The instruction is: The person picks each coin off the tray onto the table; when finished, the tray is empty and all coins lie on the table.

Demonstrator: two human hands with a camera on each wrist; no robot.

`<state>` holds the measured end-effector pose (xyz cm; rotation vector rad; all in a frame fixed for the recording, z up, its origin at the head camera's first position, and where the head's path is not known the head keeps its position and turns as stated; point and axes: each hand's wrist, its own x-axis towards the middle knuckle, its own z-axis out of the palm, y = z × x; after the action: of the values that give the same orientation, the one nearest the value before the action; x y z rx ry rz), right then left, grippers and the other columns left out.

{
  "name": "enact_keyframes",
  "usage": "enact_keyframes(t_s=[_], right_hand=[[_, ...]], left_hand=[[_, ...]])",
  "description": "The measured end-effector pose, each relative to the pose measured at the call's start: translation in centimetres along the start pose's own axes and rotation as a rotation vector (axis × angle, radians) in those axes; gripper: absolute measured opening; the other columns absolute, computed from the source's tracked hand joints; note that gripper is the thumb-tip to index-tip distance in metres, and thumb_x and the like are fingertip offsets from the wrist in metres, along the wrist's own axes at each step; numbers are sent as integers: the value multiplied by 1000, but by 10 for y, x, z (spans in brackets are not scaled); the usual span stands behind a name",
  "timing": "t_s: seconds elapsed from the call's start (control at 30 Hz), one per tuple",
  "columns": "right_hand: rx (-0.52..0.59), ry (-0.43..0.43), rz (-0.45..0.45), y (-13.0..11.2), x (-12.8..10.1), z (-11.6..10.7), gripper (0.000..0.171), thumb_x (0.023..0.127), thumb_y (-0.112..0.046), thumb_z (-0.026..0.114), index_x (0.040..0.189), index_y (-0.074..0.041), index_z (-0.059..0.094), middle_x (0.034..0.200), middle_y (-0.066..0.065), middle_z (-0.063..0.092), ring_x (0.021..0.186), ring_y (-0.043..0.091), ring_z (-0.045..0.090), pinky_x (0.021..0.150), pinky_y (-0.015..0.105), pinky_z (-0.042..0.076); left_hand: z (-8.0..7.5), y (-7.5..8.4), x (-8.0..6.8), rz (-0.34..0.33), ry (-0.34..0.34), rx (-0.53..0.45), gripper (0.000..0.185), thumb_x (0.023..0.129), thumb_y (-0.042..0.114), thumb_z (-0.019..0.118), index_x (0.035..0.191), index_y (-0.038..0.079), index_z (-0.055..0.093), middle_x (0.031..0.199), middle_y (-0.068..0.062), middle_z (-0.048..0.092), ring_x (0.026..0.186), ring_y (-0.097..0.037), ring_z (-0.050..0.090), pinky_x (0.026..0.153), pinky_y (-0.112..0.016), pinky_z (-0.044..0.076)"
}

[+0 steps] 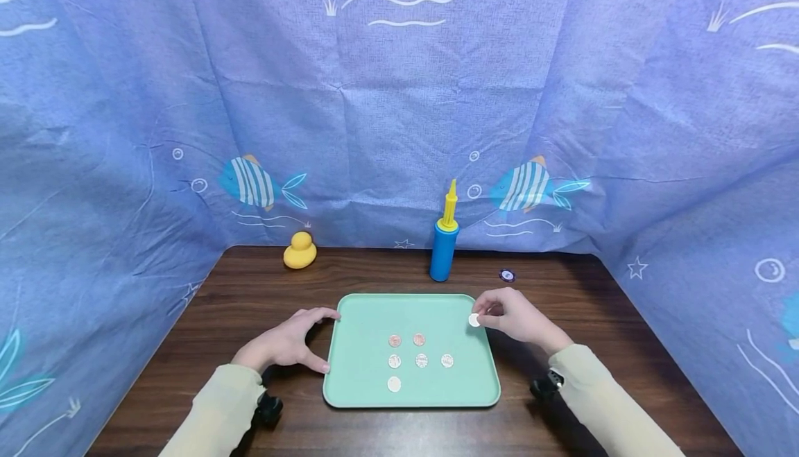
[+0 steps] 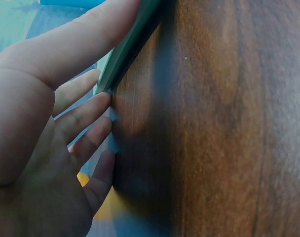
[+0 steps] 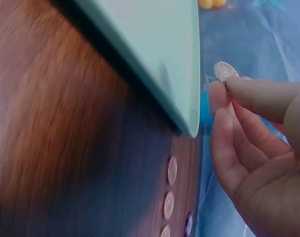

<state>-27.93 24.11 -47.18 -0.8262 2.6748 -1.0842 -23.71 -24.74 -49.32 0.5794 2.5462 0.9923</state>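
Between thumb and fingertips my right hand (image 1: 514, 315) pinches a silver-coloured coin (image 1: 474, 320), raised over the right edge of a pale green tray (image 1: 368, 318). The right wrist view shows that coin (image 3: 224, 70) tilted, its embossed face partly covered by the thumb. At the tray's left side is my left hand (image 1: 290, 339), thumb and forefinger spread along the rim and touching it, the other fingers loosely extended. Two copper-coloured coins (image 1: 419, 340) lie on the tray. Below them sits a row of silver-coloured coins (image 1: 422, 360), with one more silver-coloured coin (image 1: 394, 384) nearest me.
Behind the tray stands a blue and yellow hand pump (image 1: 444, 245). A yellow rubber duck (image 1: 300, 250) is at the back left, and a dark poker chip (image 1: 507, 275) at the back right. Several coins (image 3: 168, 205) lie on the wooden table beside the tray, hidden in the head view.
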Motion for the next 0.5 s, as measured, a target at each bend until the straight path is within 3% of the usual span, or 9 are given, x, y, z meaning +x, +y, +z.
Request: enact_keyframes(t_s=[0.17,0.5], right_hand=[[4,41,25,10,-10,-6,11,94,-9,78,100,-17,76,90,-7,70,85,12,66,80,28,56],[-39,113,-14,30,-21,-9,11,91,-3,79,96,-12,77,90,-4,74,80,6,64,74,28,56]], left_hand=[[0,0,0,4,-1,3,94,74,38,97,153,17,49,152,-14,49,139,-38,42,109,-63,39],[-1,3,-1,-8,-7,-2,94,75,39,97,153,18,49,154,-15,47,141,-40,40,110,-63,38]])
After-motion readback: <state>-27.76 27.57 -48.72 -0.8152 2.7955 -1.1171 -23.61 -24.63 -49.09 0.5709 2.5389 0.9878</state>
